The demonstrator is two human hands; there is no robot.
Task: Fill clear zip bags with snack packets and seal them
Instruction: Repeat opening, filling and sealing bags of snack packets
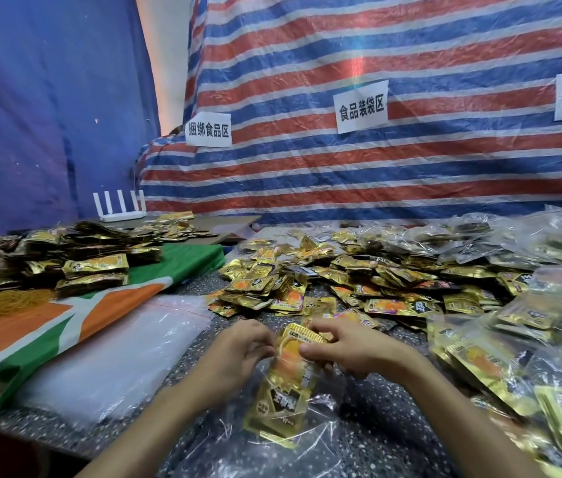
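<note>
Pinching the snack packets (pixel 288 370), the right hand (pixel 352 350) and left hand (pixel 238 350) hold them partly inside the clear bag (pixel 321 431); long axis runs near-to-far.

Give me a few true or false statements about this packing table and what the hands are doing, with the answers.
1. The right hand pinches gold packets that stick out of a clear bag. True.
2. The left hand lies flat and idle. False: it holds the bag's mouth.
3. The stack of empty bags lies right of the hands. False: it lies to their left.
4. A white router stands at the back left. True.
5. The rubber bands are blue. False: they are yellow.
</note>
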